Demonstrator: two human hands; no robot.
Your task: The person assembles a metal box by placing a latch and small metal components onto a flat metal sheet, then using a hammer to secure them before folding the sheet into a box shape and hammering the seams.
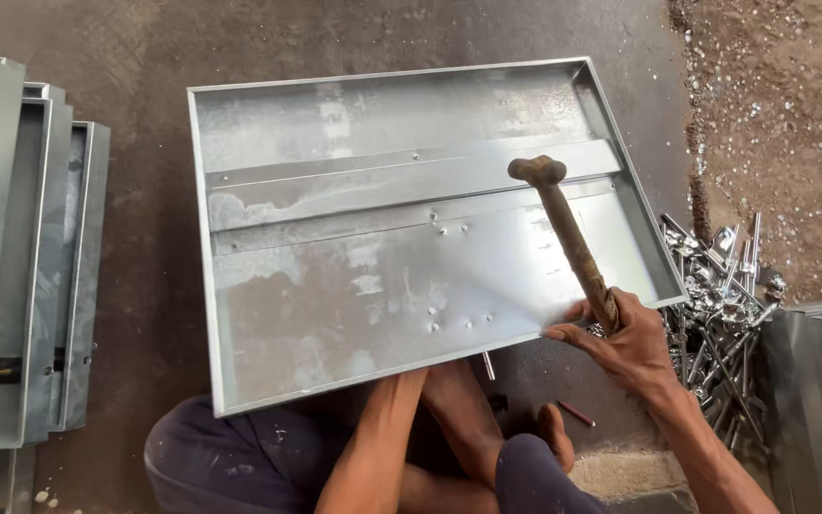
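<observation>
— Knees and dark shorts [230, 457] sit lowest in view. What does the right hand [625, 338] hold?

— Its grip is pressed together around the lower end of a rusty hammer [568, 238]. The handle's long axis runs up and leftward from the grip, and the head points away from the person, over the raised strip [401, 181] crossing the metal tray [240, 371].

— And the left hand?

— Only the forearm [378, 438] shows; it goes under the tray's near edge, so I cannot tell its grip.

— Any containers?

— The shallow galvanised tray itself, dotted with rivets. Right of the grip lies a heap of shiny rivets [720, 305] on the floor. Far left, similar trays [11, 257] are stacked.
</observation>
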